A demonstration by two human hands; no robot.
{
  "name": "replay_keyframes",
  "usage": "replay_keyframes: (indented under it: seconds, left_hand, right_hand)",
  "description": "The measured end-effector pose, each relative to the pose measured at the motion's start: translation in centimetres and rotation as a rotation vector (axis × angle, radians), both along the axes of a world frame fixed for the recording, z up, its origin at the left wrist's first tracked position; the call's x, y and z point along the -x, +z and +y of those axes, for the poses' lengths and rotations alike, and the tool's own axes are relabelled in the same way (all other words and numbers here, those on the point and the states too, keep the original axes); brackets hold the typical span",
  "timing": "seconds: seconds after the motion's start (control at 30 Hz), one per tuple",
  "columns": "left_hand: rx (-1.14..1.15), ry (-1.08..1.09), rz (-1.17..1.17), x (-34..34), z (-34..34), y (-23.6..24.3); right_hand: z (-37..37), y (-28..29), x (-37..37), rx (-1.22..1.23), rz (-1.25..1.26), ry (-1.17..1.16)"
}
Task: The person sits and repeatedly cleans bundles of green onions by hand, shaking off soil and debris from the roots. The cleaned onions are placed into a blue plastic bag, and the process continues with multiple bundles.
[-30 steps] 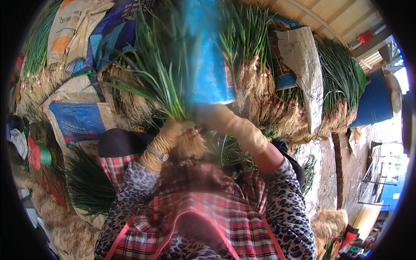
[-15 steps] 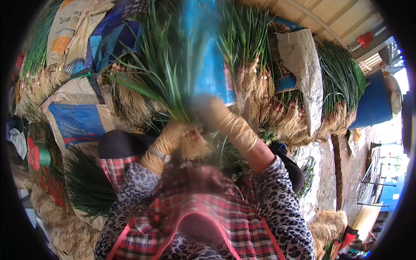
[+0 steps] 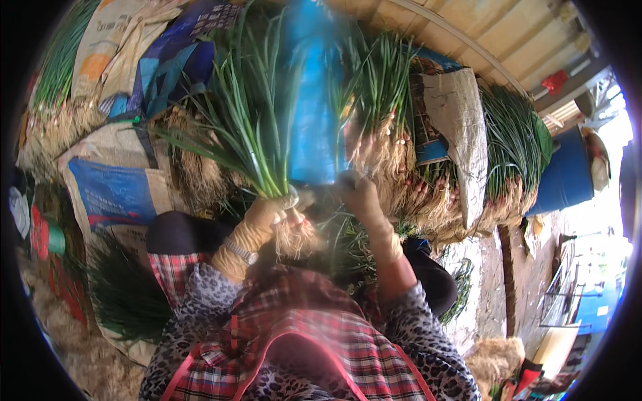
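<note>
My left hand (image 3: 271,214), in a tan glove, is closed round a bunch of green onions (image 3: 265,170); its pale bulbs and stringy roots hang below my fingers, its long leaves fan upward. My right hand (image 3: 358,194), also gloved, is to the right of that bunch, at the lower end of a blue sheet (image 3: 314,120). Its fingertips are dark and smeared, so whether they grip anything is unclear. Loose greens (image 3: 341,240) lie beneath my hands, above my plaid apron.
Rows of rooted onions (image 3: 508,147) stand behind, with woven sacks (image 3: 114,190) over and among them. A blue barrel (image 3: 562,174) is at right, a green container (image 3: 55,237) at left, dark piled greens (image 3: 127,294) lower left, and planks (image 3: 488,281) on the right.
My right hand has moved right, away from the bunch, and its forearm is more upright. My left hand still holds the bunch. The whole view has shifted slightly.
</note>
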State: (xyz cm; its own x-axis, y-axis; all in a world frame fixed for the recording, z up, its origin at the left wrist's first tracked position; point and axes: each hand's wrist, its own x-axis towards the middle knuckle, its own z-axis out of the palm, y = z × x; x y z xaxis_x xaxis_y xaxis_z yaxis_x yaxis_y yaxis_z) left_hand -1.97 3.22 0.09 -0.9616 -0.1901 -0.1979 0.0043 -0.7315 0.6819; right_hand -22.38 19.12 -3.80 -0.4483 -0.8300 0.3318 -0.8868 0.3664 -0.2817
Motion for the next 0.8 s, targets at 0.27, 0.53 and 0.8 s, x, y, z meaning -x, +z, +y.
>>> replay_keyframes:
  seconds: [0.27,0.53,0.8]
  left_hand:
    - [-0.015,0.023,-0.106,-0.5,1.2,0.7]
    - [-0.111,0.057,-0.176,-0.2,1.3,1.9]
    - [-0.227,-0.016,0.121,-0.8,1.0,3.6]
  right_hand:
    - [2.4,6.8,-2.3,0.218,-0.680,-0.149]
    - [-5.0,8.4,-3.1,-0.179,0.083,0.336]
    - [4.5,3.0,-2.9,-0.610,0.300,-0.089]
